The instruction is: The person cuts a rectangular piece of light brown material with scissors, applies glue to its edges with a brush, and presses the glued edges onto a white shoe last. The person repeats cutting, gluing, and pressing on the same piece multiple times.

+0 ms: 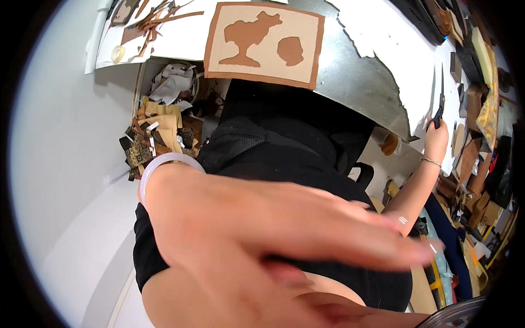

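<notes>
My left hand (262, 224) is raised close in front of the view, large and blurred. Its fingers stretch toward the right with nothing seen between them, and a pale bangle (164, 159) circles the wrist. Far to the right, my right hand (436, 136) grips black scissors (439, 112) by the handles, blades pointing away over the white table sheet (399, 35). At the table's near edge lies a beige panel (295, 27) with a brown border, a brown tree-like animal shape and a smaller brown rounded shape. Neither hand touches the panel.
Brown strips (153, 22) lie at the table's far left beside a small tape roll (117, 53). Below them, a bin holds fabric and leather scraps (164, 123). A grey metal plate (350, 71) lies right of the panel. Shelves of material pieces (476, 158) line the right side.
</notes>
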The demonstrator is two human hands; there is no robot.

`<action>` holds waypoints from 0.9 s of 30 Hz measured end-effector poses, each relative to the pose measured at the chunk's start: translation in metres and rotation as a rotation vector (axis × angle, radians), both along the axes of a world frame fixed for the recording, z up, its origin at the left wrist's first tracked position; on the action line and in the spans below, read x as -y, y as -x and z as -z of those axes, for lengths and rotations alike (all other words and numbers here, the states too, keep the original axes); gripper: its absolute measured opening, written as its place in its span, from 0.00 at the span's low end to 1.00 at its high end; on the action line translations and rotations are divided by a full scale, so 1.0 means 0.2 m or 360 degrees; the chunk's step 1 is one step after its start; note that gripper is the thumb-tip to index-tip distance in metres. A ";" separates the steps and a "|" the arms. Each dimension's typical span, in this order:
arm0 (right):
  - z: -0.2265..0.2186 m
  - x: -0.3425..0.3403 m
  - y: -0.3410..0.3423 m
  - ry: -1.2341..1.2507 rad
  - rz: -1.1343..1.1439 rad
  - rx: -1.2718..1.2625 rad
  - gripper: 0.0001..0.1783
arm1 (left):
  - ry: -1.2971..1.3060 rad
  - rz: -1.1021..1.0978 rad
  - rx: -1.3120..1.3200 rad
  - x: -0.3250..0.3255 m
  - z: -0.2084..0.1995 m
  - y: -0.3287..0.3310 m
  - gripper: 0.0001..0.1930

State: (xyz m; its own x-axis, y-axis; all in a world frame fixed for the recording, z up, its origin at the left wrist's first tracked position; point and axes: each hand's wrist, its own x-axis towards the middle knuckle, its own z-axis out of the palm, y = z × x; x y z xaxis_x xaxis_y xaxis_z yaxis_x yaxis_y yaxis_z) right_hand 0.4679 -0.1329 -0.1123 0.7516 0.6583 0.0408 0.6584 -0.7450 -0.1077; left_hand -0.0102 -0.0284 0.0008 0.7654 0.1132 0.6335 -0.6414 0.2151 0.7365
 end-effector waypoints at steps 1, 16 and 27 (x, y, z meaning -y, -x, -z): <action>0.01 -0.01 -0.01 0.0060 0.0009 0.0015 0.19 | -0.0127 -0.0092 0.0143 0.01 -0.02 -0.02 0.25; 0.09 -0.05 -0.10 0.0056 -0.0003 0.0031 0.24 | -0.1017 -0.0873 0.0289 0.06 -0.15 -0.05 0.21; -0.26 -0.56 0.41 -0.0163 -0.0672 0.0266 0.16 | -0.1541 -0.1845 0.0113 -0.10 -0.17 0.20 0.18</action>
State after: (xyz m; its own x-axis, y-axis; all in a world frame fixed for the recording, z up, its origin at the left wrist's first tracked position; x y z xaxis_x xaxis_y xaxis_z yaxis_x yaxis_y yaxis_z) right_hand 0.3861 -0.0206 -0.0601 0.3962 0.8916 0.2192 0.9164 -0.3990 -0.0336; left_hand -0.0512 -0.0092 0.0345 0.5133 0.1445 0.8460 -0.1501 -0.9554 0.2543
